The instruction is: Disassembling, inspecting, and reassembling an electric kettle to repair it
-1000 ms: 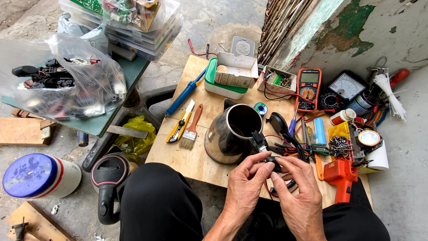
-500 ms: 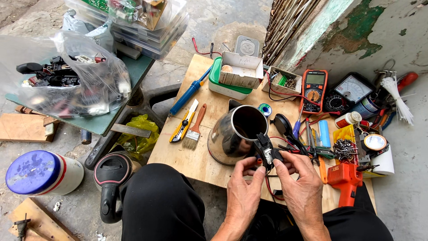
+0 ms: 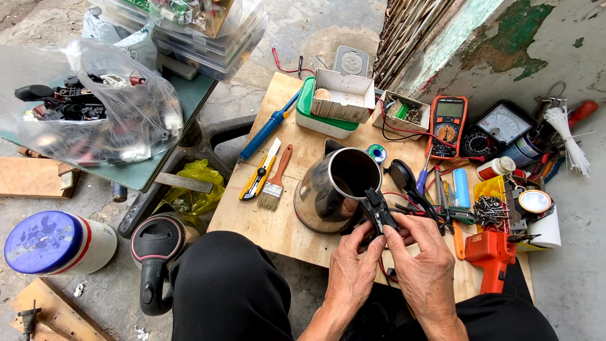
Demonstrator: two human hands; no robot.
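Both hands' grip: black part (image 3: 379, 211) beside steel kettle (image 3: 333, 189).

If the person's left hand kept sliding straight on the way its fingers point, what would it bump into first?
The left hand points up and away toward the small black part pinched between both hands. Past that, the first thing would likely be the steel kettle body on the wooden board, though depth is hard to judge.

A small black plastic part (image 3: 379, 211) with thin wires trailing from it, held upright between the fingertips of both hands just above the near edge of a wooden board. It sits directly beside the open rim of a steel kettle body (image 3: 334, 189), which stands upright on the board, its dark interior visible and its shiny wall facing left.
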